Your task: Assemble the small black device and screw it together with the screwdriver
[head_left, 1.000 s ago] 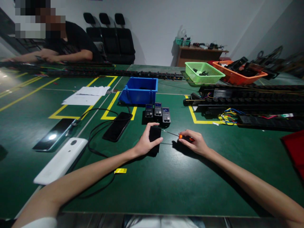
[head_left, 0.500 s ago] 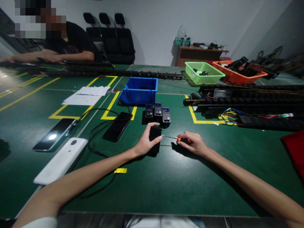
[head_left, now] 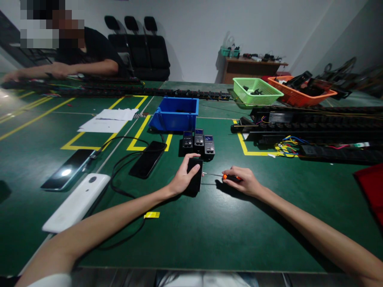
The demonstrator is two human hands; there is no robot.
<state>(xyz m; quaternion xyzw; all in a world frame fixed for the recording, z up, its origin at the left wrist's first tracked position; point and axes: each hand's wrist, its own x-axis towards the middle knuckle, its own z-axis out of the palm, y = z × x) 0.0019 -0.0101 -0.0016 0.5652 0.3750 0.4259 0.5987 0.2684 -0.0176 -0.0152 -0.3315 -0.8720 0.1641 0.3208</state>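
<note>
My left hand [head_left: 182,179] is closed round a small black box-shaped module [head_left: 194,180] that rests on the green table [head_left: 209,231]. My right hand [head_left: 242,181] grips a small orange-handled screwdriver [head_left: 229,177], whose thin shaft points left and reaches the module's right side. Just behind the module stand three similar black modules [head_left: 199,141] with small blue screens.
A blue bin [head_left: 176,113] sits behind the modules. Two dark phones [head_left: 148,158] [head_left: 68,169], a white device [head_left: 76,201] and black cables lie to the left, with papers [head_left: 109,119] further back. Green [head_left: 257,91] and orange [head_left: 302,89] baskets and black cable tracks [head_left: 314,123] stand at right. Another person works at far left.
My right hand has slid left, bringing the screwdriver tip up to the module. My left hand has shifted its fingers over the module's top.
</note>
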